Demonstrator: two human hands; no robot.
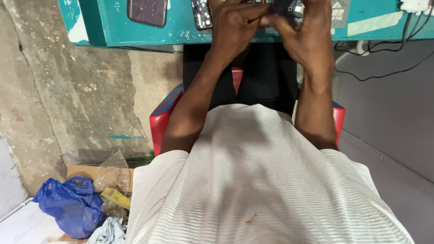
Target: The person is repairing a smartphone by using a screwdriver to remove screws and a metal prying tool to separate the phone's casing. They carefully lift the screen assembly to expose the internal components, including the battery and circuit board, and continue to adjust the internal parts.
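- Up at the top edge, the left hand (233, 25) and right hand (307, 31) meet, fingers curled together around a small dark device (282, 7) over the teal table (135, 31).
- A dark phone (147, 11) and an opened phone body (202, 14) lie on that table, left of the hands.
- Down on the floor, a blue plastic bag (72, 205) sits bunched, contents hidden, beside a clear bag (110, 174) on cardboard (81, 171).

white ribbed shirt (266, 180), black trousers (266, 77)
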